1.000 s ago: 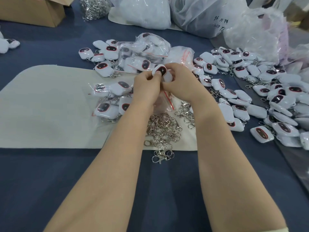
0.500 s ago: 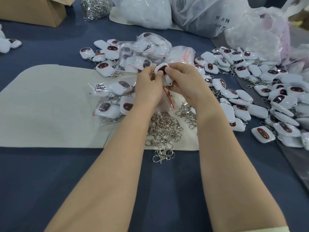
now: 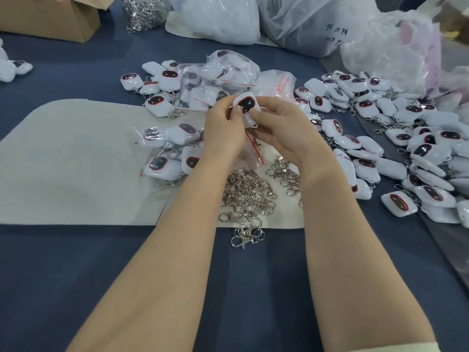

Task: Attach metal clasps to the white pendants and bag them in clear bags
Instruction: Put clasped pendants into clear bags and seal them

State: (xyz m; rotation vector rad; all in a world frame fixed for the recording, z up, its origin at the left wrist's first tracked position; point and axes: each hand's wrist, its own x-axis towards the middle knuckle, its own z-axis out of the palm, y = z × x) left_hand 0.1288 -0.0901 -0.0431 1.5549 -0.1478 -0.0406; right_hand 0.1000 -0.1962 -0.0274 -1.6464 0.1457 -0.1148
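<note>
The left hand point(image 3: 223, 133) and right hand point(image 3: 284, 130) meet above the middle of the table, both with fingers curled onto one white pendant point(image 3: 247, 105), its dark, red-rimmed face turned up. The left thumb presses its left edge; the right fingers pinch its right and near side. Just beneath the hands shows the red strip of a clear bag point(image 3: 254, 149) (whether either hand holds it cannot be told). Nearer lies a heap of metal clasps point(image 3: 248, 196) on a beige mat point(image 3: 76, 161). Bagged pendants point(image 3: 172, 153) sit left of the hands, and loose pendants point(image 3: 380, 148) spread to the right over the blue tablecloth point(image 3: 76, 275). At the far left stands a cardboard box point(image 3: 50, 19).
</note>
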